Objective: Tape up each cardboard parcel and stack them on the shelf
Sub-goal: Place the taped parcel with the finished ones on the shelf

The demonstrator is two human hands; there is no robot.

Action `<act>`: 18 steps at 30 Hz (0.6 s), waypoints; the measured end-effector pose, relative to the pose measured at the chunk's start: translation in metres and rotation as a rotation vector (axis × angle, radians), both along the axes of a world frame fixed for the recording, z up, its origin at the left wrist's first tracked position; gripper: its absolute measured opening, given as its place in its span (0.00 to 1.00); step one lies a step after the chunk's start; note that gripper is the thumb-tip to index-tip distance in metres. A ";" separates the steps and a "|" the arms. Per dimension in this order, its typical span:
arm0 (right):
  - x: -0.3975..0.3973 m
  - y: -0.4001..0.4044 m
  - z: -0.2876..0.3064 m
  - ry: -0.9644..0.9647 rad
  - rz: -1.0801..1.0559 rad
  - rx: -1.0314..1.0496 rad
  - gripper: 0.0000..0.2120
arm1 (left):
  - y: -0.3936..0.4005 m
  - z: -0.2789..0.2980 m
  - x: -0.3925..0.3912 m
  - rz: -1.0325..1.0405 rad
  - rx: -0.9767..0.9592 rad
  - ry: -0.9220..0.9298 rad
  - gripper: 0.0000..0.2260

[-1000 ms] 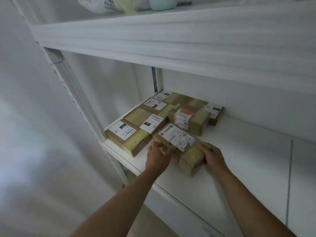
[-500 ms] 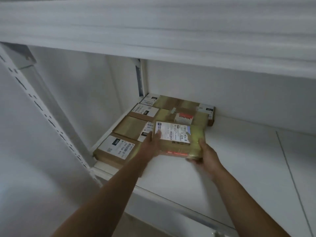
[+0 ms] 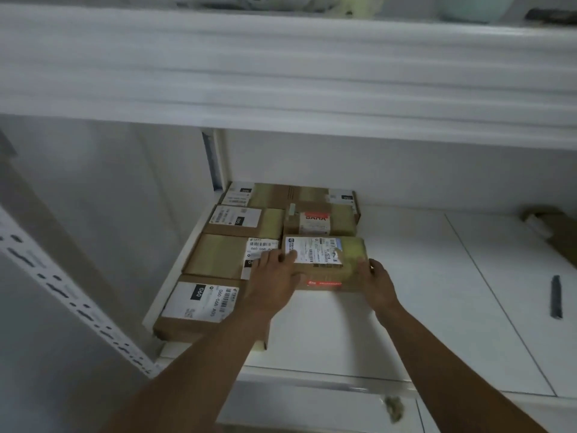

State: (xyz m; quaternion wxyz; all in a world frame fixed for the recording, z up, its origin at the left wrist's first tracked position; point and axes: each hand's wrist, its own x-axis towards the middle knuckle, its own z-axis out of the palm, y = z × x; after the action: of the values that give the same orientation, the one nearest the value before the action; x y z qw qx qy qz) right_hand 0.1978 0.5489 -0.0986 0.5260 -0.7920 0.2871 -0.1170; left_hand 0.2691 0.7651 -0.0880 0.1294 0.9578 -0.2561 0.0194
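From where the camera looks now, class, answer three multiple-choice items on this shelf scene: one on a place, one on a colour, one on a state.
1. Where does the parcel between the hands sit?
A. on the floor
B. on the white shelf, right of the left column of parcels
C. on the upper shelf

2. What colour is the strip on its front edge?
A. red
B. blue
C. black

3. How do the left hand and right hand meet it?
A. both away from it
B. only the right touches
C. one at each side

Answers: B, it lies beside the labelled parcels; A, a red band shows; C, a hand flanks each end.
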 end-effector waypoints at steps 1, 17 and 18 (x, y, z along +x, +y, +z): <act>-0.004 0.004 -0.001 0.000 0.000 0.012 0.26 | 0.000 -0.001 0.001 0.002 0.001 -0.029 0.25; -0.004 -0.001 0.003 0.106 0.077 0.043 0.26 | -0.020 0.004 0.006 0.122 0.000 0.131 0.29; -0.006 -0.005 0.003 0.100 0.087 0.095 0.30 | -0.024 0.007 0.003 0.135 0.006 0.142 0.30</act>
State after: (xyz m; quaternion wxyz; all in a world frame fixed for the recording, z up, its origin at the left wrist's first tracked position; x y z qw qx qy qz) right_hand 0.1916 0.5436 -0.0952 0.5527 -0.7826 0.2835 -0.0408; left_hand 0.2723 0.7413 -0.0810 0.1427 0.9722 -0.1811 -0.0405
